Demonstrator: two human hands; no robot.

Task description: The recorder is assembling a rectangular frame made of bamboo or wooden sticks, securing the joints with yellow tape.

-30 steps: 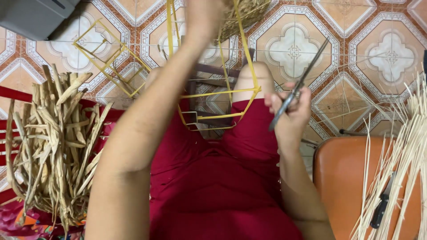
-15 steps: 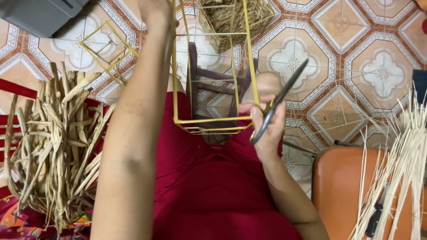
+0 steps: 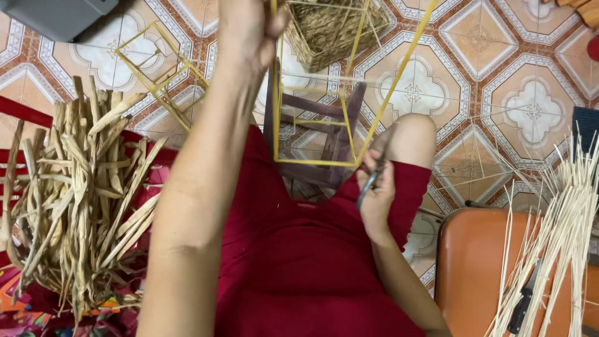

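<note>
A yellow wire frame (image 3: 315, 87) is being held up by the left hand (image 3: 249, 28), closed around its upper bar, above the red-clothed lap (image 3: 299, 249). Scissors (image 3: 369, 181) are being gripped in the right hand (image 3: 377, 190), fingers closed, at the frame's lower right corner. Dried leaf strips (image 3: 78, 193) are lying left, pale reeds (image 3: 555, 249) right, over an orange chair (image 3: 480, 268).

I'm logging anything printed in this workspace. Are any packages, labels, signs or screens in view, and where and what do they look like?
None that can be made out: no label, sign or screen.
Grey box: top left corner on the tiled floor, plain grey, cut off by the frame; what it is cannot be told.
</note>
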